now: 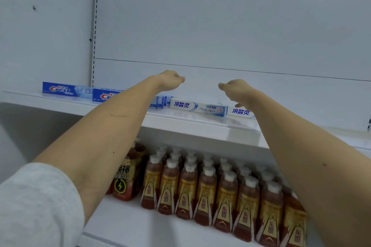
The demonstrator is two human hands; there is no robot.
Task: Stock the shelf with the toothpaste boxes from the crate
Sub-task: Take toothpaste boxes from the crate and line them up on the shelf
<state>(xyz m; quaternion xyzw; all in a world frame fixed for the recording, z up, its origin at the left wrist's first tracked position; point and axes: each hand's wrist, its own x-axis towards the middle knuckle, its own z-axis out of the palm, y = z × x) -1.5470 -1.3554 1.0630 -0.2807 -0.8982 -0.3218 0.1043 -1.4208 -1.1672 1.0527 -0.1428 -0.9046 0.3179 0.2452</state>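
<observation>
A: White and blue cardboard, that's what sits under the hands: a white toothpaste box (198, 108) lies flat on the shelf (180, 124), below and between the two wrists, with a second white box (240, 112) just past it under the right hand (233, 88).

B: Are the hands holding anything?

A: Not that I can see. The left hand (170, 78) hangs above the shelf with fingers drooping loosely, empty. The right hand looks the same, though its fingertips point away and are partly hidden.

B: And further out?

A: Left of the left forearm, two blue toothpaste boxes (66, 90) lie end to end along the shelf. Behind that forearm some small pale-blue boxes (160, 102) show, partly covered. The crate is out of view.

B: So what's the step?

A: I'd judge a box has been set down and the row wants squaring. To do it well, press flat fingers on the box ends, nudge them flush with the front lip, labels facing out, no gaps.

B: Anything to mind?

A: Below the forearms stand rows of bottled drinks (208, 192) on the lower shelf; keep elbows high when pulling back.
</observation>
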